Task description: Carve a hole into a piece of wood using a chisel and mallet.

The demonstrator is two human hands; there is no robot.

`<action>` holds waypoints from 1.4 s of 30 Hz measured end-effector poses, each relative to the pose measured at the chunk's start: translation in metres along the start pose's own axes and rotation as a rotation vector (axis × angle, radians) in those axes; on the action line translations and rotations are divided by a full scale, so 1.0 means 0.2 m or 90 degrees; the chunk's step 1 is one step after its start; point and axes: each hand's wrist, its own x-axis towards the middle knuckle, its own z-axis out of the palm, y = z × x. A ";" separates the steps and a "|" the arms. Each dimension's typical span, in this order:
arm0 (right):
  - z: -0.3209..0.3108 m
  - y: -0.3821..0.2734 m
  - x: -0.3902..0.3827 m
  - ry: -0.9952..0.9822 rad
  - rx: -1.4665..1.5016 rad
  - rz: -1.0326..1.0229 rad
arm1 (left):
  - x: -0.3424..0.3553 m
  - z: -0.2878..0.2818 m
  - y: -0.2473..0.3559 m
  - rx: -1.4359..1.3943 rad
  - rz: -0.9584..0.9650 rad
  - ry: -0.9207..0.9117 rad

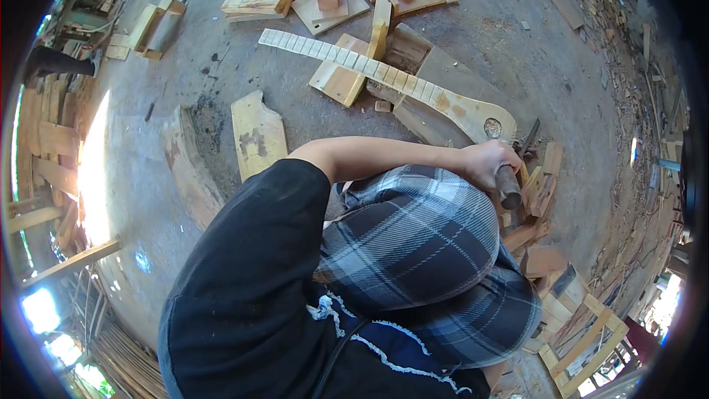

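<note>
Grey concrete floor (pixel 546 66), gritty & stained, is the base for it all; loose scrap on it could let the work slide, so worth checking the props sit firm. Long pale board (pixel 399 79) = workpiece & landmark: slim, straight neck w/ dark cross-lines, flaring to a rounded wide end. Lies slantwise across scrap; pref. keep it bearing on > 1 support so it won't rock.

Plaid-covered legs (pixel 436 229) sit below its wide end; keep knees out of the tool's line. Yellowish plank (pixel 260 133), sawn flat w/ a curved top edge & dark blotch, lies below its neck, apart. Yellow block (pixel 340 81), squared, smooth-faced, is under its neck.

L hand (pixel 493 162) is just beside the wide end, fingers wrapped round a stubby, dark, rounded handle (pixel 508 186). Firm grip, wrist straight, short controlled moves prob. best; tool's working end hidden, so can't tell if it's touching. R hand out of sight, can't tell its fingers; should stay clear of any edge.

Smallest: roundish hole (pixel 493 128) in the wide end, rough-looking, pale bits inside; go gently nr its rim, thin wood may split.
</note>
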 end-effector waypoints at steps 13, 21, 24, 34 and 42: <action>0.43 -0.22 0.29 -0.084 -0.049 0.064 | 0.02 0.04 -0.05 0.019 0.075 0.011; 0.63 -0.28 0.39 -0.119 -0.084 0.056 | -0.03 -0.06 0.00 -0.029 -0.038 0.244; 0.68 -0.26 0.40 -0.125 -0.097 0.067 | -0.05 -0.08 -0.01 -0.021 -0.043 0.199; 0.68 -0.47 0.41 -0.143 -0.032 0.053 | -0.04 -0.37 0.23 -0.433 -0.185 0.736; 0.65 -0.60 0.42 -0.138 -0.003 0.106 | -0.85 -1.00 0.27 0.018 -0.394 0.896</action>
